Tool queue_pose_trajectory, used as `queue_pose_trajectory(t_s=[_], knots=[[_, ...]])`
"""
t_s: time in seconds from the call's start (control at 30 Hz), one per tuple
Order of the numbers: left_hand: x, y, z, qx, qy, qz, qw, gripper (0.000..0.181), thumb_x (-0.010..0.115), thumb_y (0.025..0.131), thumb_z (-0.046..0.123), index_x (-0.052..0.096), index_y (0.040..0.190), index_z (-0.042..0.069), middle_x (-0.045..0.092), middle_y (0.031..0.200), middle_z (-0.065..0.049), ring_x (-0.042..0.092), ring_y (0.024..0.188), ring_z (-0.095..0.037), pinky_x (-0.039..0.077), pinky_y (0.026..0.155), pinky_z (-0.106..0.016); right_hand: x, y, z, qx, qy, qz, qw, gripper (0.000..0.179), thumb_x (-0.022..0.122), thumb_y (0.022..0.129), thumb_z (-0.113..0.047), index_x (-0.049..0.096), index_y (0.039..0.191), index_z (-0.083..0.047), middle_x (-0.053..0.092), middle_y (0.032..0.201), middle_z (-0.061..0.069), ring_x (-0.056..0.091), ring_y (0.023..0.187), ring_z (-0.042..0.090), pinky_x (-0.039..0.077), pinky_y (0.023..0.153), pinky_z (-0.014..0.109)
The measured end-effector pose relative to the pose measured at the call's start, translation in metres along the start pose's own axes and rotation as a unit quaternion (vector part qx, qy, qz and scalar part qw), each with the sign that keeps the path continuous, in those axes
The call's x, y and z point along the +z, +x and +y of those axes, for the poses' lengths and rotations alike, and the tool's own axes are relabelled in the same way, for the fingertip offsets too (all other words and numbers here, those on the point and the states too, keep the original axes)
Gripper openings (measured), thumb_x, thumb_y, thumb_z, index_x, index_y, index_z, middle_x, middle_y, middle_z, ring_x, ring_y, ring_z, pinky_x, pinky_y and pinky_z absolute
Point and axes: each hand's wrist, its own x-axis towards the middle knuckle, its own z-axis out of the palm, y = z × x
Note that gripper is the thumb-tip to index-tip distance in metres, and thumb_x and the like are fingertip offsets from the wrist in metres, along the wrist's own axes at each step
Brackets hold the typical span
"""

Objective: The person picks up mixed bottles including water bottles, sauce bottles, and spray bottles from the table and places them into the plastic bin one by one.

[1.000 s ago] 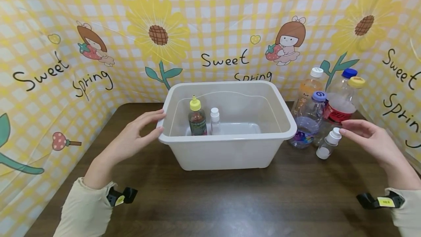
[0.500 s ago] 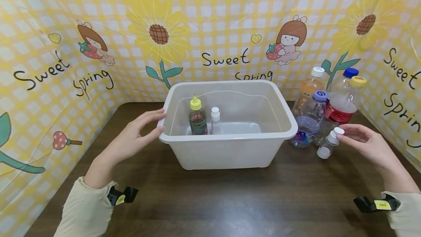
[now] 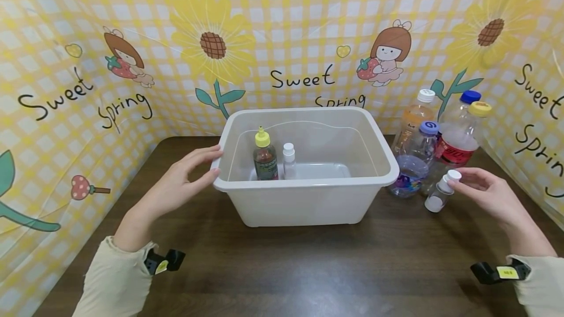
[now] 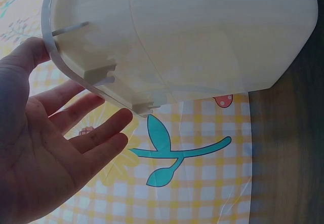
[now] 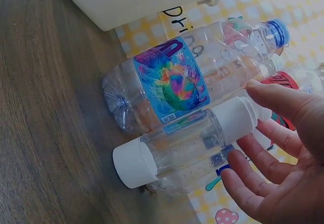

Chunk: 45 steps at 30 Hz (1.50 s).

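My left hand (image 3: 178,180) rests its fingertips and thumb against the left rim of a pale grey plastic tub (image 3: 304,204); its fingers are fairly straight in the left wrist view. To the tub's right, my right hand (image 3: 495,194) pinches the white cap of a small clear spray bottle (image 3: 434,203), thumb in front and index finger behind. This bottle (image 5: 185,138) has a white base in the right wrist view and stands on the table. Inside the tub are a dark squeeze bottle (image 3: 266,164) with a yellow nozzle cap and another small white-capped bottle (image 3: 288,160).
Behind the spray bottle, several plastic drink bottles cluster beside the tub: a purple-capped bottle (image 3: 410,170), an orange-labelled bottle (image 3: 416,113) and a red-labelled bottle (image 3: 456,148). Yellow checked cloth (image 3: 304,28) walls in the dark wooden table (image 3: 286,268).
My right hand has shifted slightly left and down, and its thumb and index finger have closed in around the spray bottle's cap. My left hand and the tub stay where they were.
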Motion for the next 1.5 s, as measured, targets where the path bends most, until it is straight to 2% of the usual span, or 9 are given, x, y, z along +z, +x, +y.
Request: queue_pose_trajectory(t_s=[0.17, 0.43, 0.67, 0.9, 1.1, 1.5], knots=[[0.000, 0.001, 0.000, -0.003, -0.004, -0.003, 1.0000, 0.043, 0.056, 0.094, 0.025, 0.051, 0.133, 0.007, 0.042, 0.145, -0.011, 0.036, 0.134, -0.032, 0.031, 0.105, -0.056, 0.001, 0.000, -0.003, -0.008, -0.008, 0.010, 0.9999, 0.019, 0.061, 0.090, -0.034, 0.055, 0.106, -0.026, 0.050, 0.082, -0.039, 0.049, 0.076, -0.019, 0.043, 0.062, 0.014], [0.000, 0.000, 0.000, -0.007, -0.002, -0.004, 1.0000, 0.044, 0.056, 0.094, 0.026, 0.050, 0.133, 0.007, 0.042, 0.145, -0.011, 0.036, 0.134, -0.032, 0.031, 0.105, -0.055, -0.001, -0.003, -0.010, -0.014, -0.010, 0.017, 0.9997, 0.016, 0.063, 0.089, -0.031, 0.056, 0.102, -0.027, 0.054, 0.079, -0.037, 0.051, 0.074, -0.018, 0.045, 0.061, 0.015], [0.000, 0.000, 0.000, 0.001, 0.005, 0.004, 1.0000, 0.043, 0.057, 0.093, 0.024, 0.051, 0.132, 0.007, 0.043, 0.144, -0.011, 0.038, 0.133, -0.032, 0.033, 0.104, -0.054, -0.004, -0.005, -0.023, -0.013, -0.039, 0.047, 0.9980, 0.033, 0.064, 0.088, -0.035, 0.055, 0.108, -0.011, 0.049, 0.077, -0.038, 0.048, 0.071, -0.018, 0.045, 0.059, 0.015], [0.001, 0.000, -0.001, 0.005, 0.012, 0.009, 0.9999, 0.042, 0.057, 0.093, 0.024, 0.052, 0.131, 0.008, 0.044, 0.143, -0.010, 0.040, 0.132, -0.029, 0.034, 0.102, -0.052, -0.010, -0.011, -0.044, -0.035, -0.046, 0.059, 0.9966, 0.029, 0.064, 0.088, -0.033, 0.056, 0.106, -0.011, 0.050, 0.077, -0.037, 0.049, 0.071, -0.017, 0.043, 0.058, 0.012], [0.001, 0.000, -0.002, 0.004, 0.005, 0.007, 1.0000, 0.042, 0.057, 0.094, 0.024, 0.051, 0.132, 0.006, 0.044, 0.143, -0.012, 0.039, 0.132, -0.031, 0.034, 0.102, -0.053, -0.017, -0.015, -0.066, -0.078, -0.048, 0.069, 0.9934, 0.017, 0.065, 0.088, -0.026, 0.057, 0.101, -0.017, 0.054, 0.077, -0.035, 0.052, 0.070, -0.014, 0.043, 0.058, 0.010], [0.000, 0.000, 0.003, 0.004, -0.012, 0.001, 0.9999, 0.042, 0.058, 0.093, 0.021, 0.052, 0.132, 0.007, 0.043, 0.144, -0.012, 0.039, 0.133, -0.032, 0.032, 0.105, -0.055, -0.027, -0.010, -0.110, -0.114, -0.064, 0.089, 0.9874, 0.028, 0.065, 0.088, -0.025, 0.057, 0.108, -0.007, 0.053, 0.078, -0.035, 0.051, 0.071, -0.016, 0.042, 0.059, 0.007]])
